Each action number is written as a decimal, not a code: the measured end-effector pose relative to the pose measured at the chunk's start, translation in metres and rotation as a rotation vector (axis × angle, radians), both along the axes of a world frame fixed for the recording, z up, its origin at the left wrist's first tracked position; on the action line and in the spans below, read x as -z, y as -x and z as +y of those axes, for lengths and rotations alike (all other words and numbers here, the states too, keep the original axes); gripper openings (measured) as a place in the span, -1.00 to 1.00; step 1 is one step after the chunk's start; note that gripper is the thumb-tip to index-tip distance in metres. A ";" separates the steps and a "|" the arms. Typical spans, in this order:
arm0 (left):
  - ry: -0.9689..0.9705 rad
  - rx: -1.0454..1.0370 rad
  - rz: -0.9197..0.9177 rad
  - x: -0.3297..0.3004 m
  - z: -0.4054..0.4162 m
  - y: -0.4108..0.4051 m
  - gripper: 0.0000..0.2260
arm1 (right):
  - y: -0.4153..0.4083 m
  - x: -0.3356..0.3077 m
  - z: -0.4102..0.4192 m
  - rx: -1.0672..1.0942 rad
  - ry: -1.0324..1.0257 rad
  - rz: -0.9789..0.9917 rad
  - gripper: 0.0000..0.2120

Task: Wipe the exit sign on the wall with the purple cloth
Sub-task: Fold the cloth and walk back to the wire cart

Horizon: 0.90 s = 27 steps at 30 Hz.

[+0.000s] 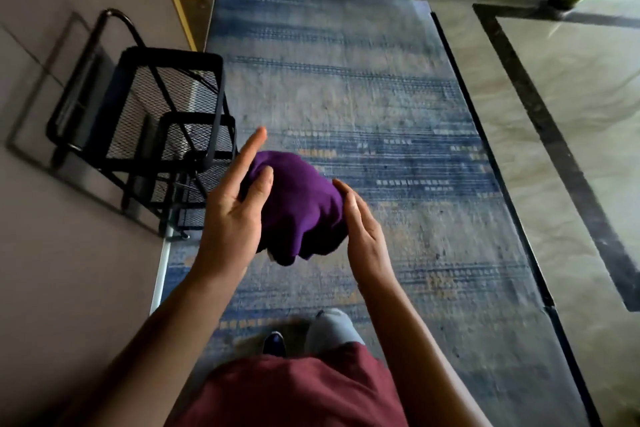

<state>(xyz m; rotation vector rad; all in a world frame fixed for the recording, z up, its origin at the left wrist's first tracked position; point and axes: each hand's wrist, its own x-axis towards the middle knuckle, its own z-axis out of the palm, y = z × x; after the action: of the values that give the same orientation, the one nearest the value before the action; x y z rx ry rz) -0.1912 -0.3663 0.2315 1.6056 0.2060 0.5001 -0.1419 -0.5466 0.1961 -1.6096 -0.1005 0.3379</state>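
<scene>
The purple cloth point(298, 208) is bunched into a ball in mid-air in front of me, above the carpet. My left hand point(232, 208) presses its palm against the cloth's left side, with the index finger straight and the thumb lying on the fabric. My right hand point(363, 225) cups the cloth's right side; its fingers run behind the fabric and are hidden. No exit sign shows in this view.
A black wire-mesh rack point(156, 128) stands against the grey wall point(69, 253) on my left. A blue patterned carpet point(381, 114) runs ahead, with marble floor point(571, 114) to its right. My feet and red garment point(294, 392) are below.
</scene>
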 end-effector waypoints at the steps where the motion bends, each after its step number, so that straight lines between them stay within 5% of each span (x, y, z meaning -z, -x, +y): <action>1: 0.006 -0.022 -0.004 0.004 0.006 -0.018 -0.58 | -0.018 0.006 0.002 -0.001 -0.015 0.051 -0.57; 9: 0.056 -0.271 0.069 0.038 0.038 -0.155 -0.58 | -0.192 0.033 0.057 -0.243 -0.190 0.475 -0.55; 12: 0.098 -0.462 0.109 0.039 0.059 -0.189 -0.58 | -0.250 0.026 0.085 -0.305 -0.162 0.491 -0.45; 19: 0.212 -0.644 0.232 0.059 0.130 -0.218 -0.50 | -0.345 0.031 0.163 -0.612 0.008 0.453 -0.62; 23: 0.188 -0.569 0.251 0.079 0.168 -0.212 -0.60 | -0.368 0.041 0.222 -0.668 0.121 0.262 -0.64; 27: 0.202 -0.508 0.258 0.083 0.212 -0.209 -0.67 | -0.386 0.045 0.281 -0.713 0.101 0.284 -0.57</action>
<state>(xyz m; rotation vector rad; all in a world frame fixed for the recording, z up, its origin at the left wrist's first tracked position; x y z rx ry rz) 0.0178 -0.1546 0.1484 1.4106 0.8476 0.6337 0.2446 -0.2661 0.1516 -1.5655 -0.4481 1.1304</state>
